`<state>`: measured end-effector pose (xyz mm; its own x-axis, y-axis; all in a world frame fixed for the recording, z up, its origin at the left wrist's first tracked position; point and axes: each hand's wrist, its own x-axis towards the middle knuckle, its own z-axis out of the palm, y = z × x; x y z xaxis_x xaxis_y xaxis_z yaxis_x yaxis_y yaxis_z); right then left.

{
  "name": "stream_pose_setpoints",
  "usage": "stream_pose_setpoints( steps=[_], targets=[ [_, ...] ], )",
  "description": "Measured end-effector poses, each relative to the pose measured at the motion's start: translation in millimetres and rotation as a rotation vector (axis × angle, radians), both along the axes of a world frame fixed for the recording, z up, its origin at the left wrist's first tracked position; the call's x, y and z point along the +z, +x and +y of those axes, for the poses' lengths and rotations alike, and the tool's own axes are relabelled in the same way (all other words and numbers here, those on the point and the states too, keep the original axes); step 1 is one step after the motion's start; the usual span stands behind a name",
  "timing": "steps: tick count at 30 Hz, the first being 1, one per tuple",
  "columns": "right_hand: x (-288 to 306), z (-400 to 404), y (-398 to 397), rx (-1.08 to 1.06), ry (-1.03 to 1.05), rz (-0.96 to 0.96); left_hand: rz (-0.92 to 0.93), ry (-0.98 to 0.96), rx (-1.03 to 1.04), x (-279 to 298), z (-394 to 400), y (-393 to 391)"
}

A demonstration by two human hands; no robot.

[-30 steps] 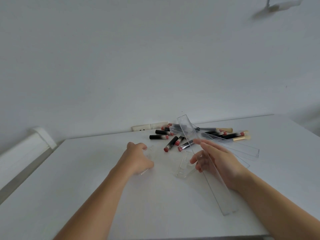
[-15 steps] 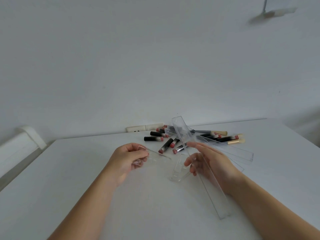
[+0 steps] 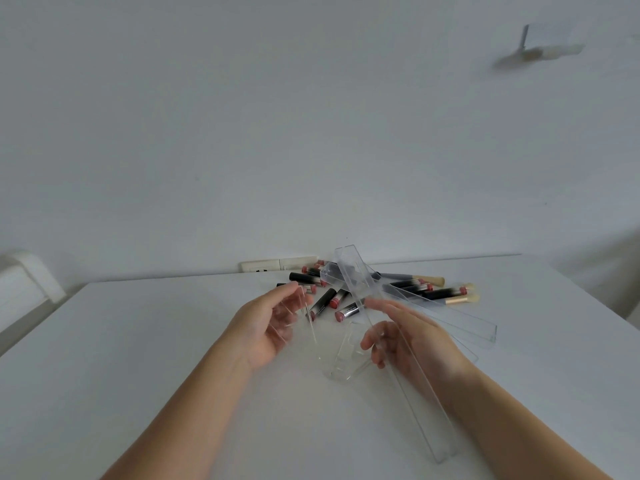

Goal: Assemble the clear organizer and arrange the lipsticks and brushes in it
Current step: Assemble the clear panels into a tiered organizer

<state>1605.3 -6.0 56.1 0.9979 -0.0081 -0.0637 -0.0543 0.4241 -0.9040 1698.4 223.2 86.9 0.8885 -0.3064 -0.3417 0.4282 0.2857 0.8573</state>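
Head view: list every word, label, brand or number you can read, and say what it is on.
No text can be read.
Lipsticks: silver bands show faint marks, too small and blurred to read.
Clear organizer panels: no print visible.
Wall socket strip: no lettering legible.

Clear glossy plastic panels (image 3: pixel 408 344); matt white table (image 3: pixel 138 341); shiny black lipsticks (image 3: pixel 322 303).

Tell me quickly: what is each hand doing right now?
Left hand: pinches a small clear acrylic panel.
Right hand: grips a long clear acrylic strip.

White table (image 3: pixel 138 341) w/ lipsticks (image 3: pixel 320 304), brushes (image 3: pixel 429 280), clear panels (image 3: pixel 460 323).
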Motion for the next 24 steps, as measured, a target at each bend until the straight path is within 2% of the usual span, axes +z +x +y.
stream_pose_setpoints(
  steps=[5,10,15,20,24],
  targets=[
    [0.1,1.0,-0.1,0.009,-0.017,-0.006,-0.017,-0.209,-0.074,-6.9,-5.1,0.8],
    [13.4,-4.5,-0.8,0.124,-0.089,0.021,0.010,-0.278,-0.096,-10.7,5.5,3.1],
    [40.3,-12.9,3.9,0.231,-0.286,-0.007,0.067,-0.240,-0.136,-4.3,15.2,2.6],
    [60.6,-15.4,7.1,0.365,-0.542,-0.010,-0.007,-0.213,-0.222,-5.4,23.0,-0.4],
    [64.7,-17.1,5.2,0.396,-0.644,0.000,-0.067,-0.135,-0.269,-6.7,20.7,-1.4]
  ],
)
